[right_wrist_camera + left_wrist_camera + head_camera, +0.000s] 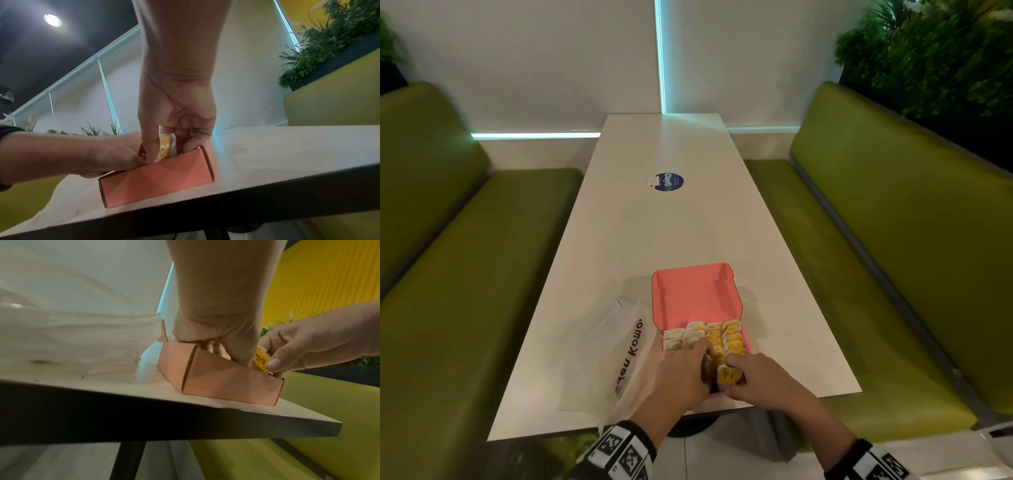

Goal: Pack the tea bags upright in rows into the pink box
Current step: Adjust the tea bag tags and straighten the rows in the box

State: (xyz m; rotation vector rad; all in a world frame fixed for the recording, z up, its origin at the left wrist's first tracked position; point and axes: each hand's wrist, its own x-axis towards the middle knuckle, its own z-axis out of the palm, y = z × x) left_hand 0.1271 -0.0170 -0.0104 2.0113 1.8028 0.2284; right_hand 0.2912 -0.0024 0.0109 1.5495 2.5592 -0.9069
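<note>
The pink box (690, 294) stands open near the table's front edge, its lid leaning back. Rows of upright yellow and white tea bags (722, 337) fill its far part. My left hand (703, 356) reaches down into the box's near part, with its fingers against the packed bags; the near wall hides the fingertips in the left wrist view, where the left hand (226, 353) dips behind the box (216, 382). My right hand (732, 371) pinches one yellow tea bag (726, 376) just above the near right corner. In the right wrist view this tea bag (164, 147) sits between thumb and fingers.
A clear plastic bag (616, 353) with dark lettering lies left of the box. A round blue sticker (669, 181) marks the white table (654, 233) further back. Green benches (893, 240) flank both sides. The box sits close to the table's front edge (267, 181).
</note>
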